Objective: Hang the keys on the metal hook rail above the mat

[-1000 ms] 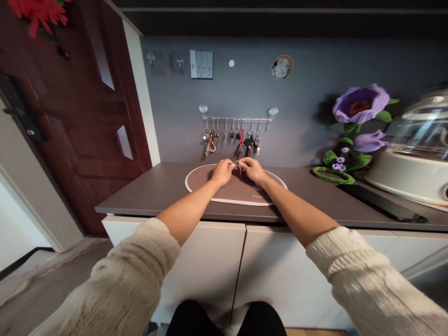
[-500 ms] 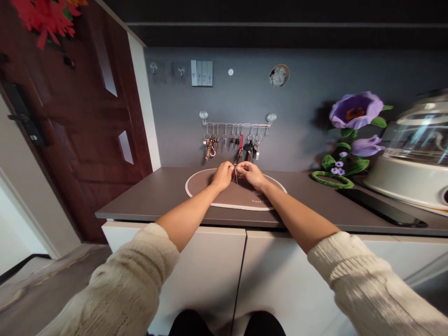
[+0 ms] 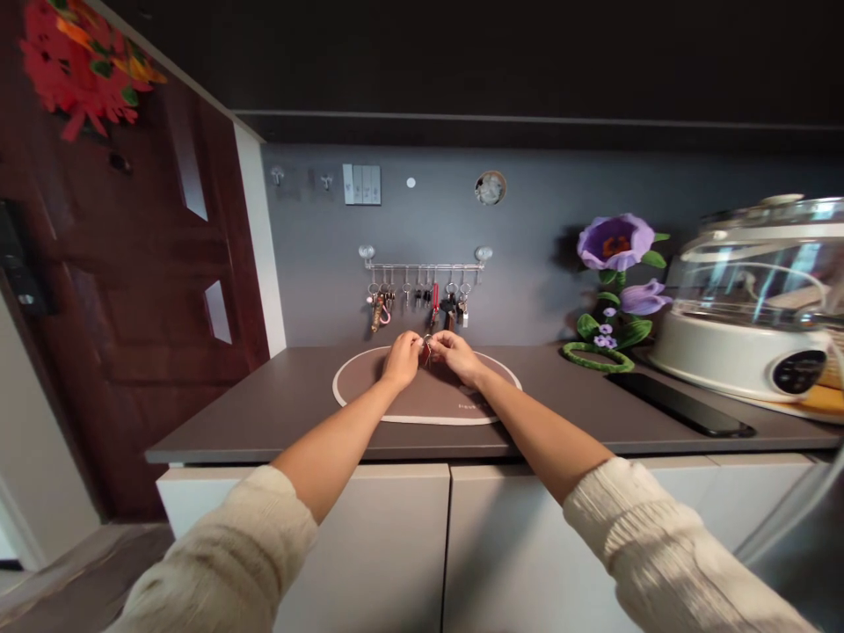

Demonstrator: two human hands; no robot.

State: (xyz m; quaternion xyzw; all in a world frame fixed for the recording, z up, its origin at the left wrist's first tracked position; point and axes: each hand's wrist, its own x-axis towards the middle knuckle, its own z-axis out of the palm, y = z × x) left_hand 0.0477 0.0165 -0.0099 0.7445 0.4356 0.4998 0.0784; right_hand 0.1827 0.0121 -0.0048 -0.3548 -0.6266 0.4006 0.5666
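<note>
Both hands meet over an oval brown mat (image 3: 369,406) on the countertop. My left hand (image 3: 401,359) and my right hand (image 3: 452,353) pinch a small key ring with a red tag (image 3: 426,350) between their fingertips. The fingers of both hands are closed on it. Just behind, a metal hook rail (image 3: 425,265) on the grey wall carries several hanging keys (image 3: 422,301).
A brown countertop (image 3: 264,413) tops white cabinet doors (image 3: 369,545). At the right stand purple fabric flowers (image 3: 616,264), a dark flat phone-like slab (image 3: 679,406) and a white appliance with a glass lid (image 3: 758,316). A dark wooden door (image 3: 119,290) is at the left.
The camera tilted up and the view shifted, so the counter sits lower in the picture. Both hands stay together pinching the key ring above the mat.
</note>
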